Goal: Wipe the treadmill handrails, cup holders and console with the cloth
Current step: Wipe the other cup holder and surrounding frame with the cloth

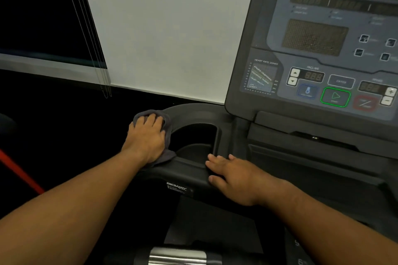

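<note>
A dark grey cloth (167, 122) lies pressed on the left rim of the treadmill's left cup holder (193, 140), a deep black pocket. My left hand (146, 137) lies flat on top of the cloth, fingers pointing away from me. My right hand (232, 175) rests palm down on the near rim of the same cup holder, fingers spread, holding nothing. The console (318, 49) rises at the right with its dark displays, a green start button (335, 97) and a red stop button (365, 103).
A white wall (168, 28) stands behind the treadmill, with a dark window and thin blind cords (90, 34) at the left. A shiny metal grip (177, 256) shows at the bottom. A red strip (19, 170) crosses the dark floor at the left.
</note>
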Motion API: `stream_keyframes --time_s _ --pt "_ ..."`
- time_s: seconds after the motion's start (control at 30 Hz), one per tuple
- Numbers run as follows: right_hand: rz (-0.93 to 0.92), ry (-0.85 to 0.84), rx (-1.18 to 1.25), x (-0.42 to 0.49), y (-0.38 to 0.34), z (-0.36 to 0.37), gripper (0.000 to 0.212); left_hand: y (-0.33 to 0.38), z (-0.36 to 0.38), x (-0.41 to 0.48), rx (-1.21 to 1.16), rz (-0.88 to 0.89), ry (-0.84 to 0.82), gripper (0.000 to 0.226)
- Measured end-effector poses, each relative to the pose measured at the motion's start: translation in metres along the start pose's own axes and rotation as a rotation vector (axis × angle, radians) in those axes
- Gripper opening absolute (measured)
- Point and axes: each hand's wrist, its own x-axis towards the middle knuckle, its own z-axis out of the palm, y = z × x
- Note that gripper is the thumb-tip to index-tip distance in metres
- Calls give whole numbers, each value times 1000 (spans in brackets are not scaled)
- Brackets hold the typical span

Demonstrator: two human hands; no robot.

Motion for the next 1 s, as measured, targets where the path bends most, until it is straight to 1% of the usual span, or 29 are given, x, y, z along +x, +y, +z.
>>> stream_keyframes --time_s 0.1,0.2,0.23,0.3,0.33,0.37,0.43,0.5,0.57,0.63,0.7,0.77,0.83,0.87,0.9,0.93,0.97,1.0 --pt "1 -3 -6 -1 -2 -1 55 0 1 -35 80 179 101 45" --pt "-3 -19 -13 -3 -2 -4 55 5 2 -61 97 253 175 47" --pt "-3 -28 -9 -4 -2 -4 56 6 3 -68 109 281 203 45" --pt "-5 -47 -5 -6 -2 -4 56 6 5 -76 156 347 265 33" --pt "-8 -49 -6 -7 -1 -5 56 8 3 -77 178 341 246 32" --pt "-13 -50 -5 -8 0 -5 55 11 1 -77 203 313 211 34" --pt "-22 -40 26 -10 3 -7 51 19 -3 -72 265 228 192 26" --pt "-35 8 115 -12 8 -7 42 31 -9 -66 276 129 166 20" --pt "-59 103 244 -15 14 -6 31 40 -17 -61 219 18 140 24" --pt "-70 176 325 -18 22 -5 26 48 -21 -64 200 -56 98 35" --pt "-75 203 348 -20 26 -5 24 53 -24 -71 114 -83 99 42" --pt "-101 200 310 -20 26 -5 25 54 -25 -76 13 -68 71 41" --pt "-96 175 261 -19 22 -5 32 52 -25 -79 -78 -42 67 37" --pt "-86 172 241 -17 19 -5 37 51 -26 -78 -138 -62 103 36" --pt "-75 176 221 -15 17 -4 39 50 -28 -76 -196 -105 141 41" --pt "-68 188 202 -13 15 -3 41 50 -31 -74 -226 -170 158 56" --pt "-61 203 188 -10 13 -3 43 49 -35 -71 -205 -239 140 75" --pt "-48 219 180 -7 12 -3 45 48 -41 -66 -127 -314 85 92"
